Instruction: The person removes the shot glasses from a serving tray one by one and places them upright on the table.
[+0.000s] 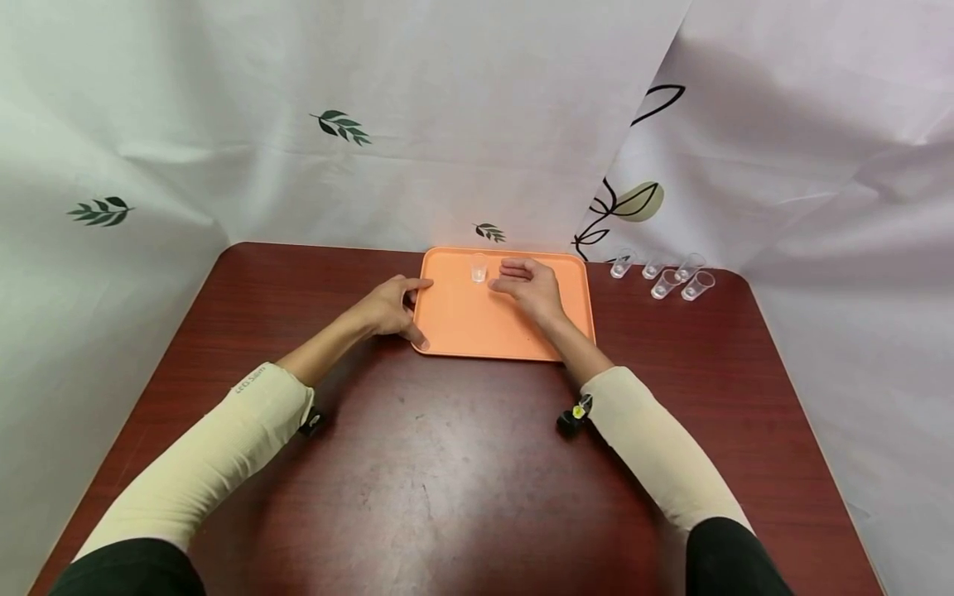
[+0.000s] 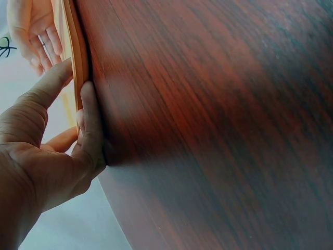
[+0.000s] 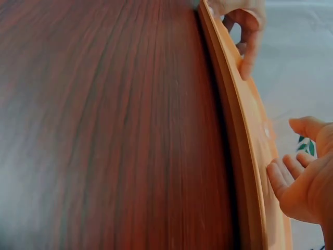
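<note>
An orange tray (image 1: 462,323) lies at the far side of the table. My left hand (image 1: 387,308) grips its left edge, with the thumb at the near corner and the index finger over the rim; in the left wrist view the fingers (image 2: 91,120) curl against the tray's side. A small clear plastic cup (image 1: 479,268) stands upright on the tray, toward the back. Just right of this cup, my right hand (image 1: 532,290) hovers over the tray, fingers extended and thumb apart, with nothing between them. The right wrist view shows its palm (image 3: 307,182) turned upward-left.
Several more clear cups (image 1: 666,284) stand grouped at the table's back right, beyond the tray's right edge. The dark red wooden table (image 1: 447,463) stretches toward me. White curtains (image 1: 417,99) with leaf prints hang behind the table and along both sides.
</note>
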A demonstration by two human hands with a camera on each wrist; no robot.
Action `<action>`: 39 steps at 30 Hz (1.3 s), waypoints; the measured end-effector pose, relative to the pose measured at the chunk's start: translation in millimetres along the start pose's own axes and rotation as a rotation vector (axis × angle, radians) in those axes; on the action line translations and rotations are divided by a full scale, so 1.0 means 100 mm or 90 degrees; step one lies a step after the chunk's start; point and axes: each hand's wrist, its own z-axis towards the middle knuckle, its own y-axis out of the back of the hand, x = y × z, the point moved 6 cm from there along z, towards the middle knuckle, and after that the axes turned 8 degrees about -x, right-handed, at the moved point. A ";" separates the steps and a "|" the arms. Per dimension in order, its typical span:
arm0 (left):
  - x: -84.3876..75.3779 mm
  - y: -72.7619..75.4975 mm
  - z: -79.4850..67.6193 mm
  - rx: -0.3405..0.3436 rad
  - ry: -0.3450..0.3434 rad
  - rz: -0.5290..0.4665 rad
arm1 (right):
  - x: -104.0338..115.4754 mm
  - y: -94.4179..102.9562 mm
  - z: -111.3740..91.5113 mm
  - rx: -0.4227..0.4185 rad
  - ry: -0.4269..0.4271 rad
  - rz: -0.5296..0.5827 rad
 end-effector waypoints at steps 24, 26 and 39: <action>0.00 0.00 0.01 0.002 0.002 -0.007 | 0.05 -0.34 0.04 -0.040 0.034 -0.009; 0.00 0.00 0.01 0.001 0.000 -0.005 | 0.05 -0.33 0.01 -0.036 0.038 -0.012; 0.01 0.00 0.01 -0.002 -0.006 0.001 | 0.03 -0.10 -0.19 -0.012 0.044 -0.022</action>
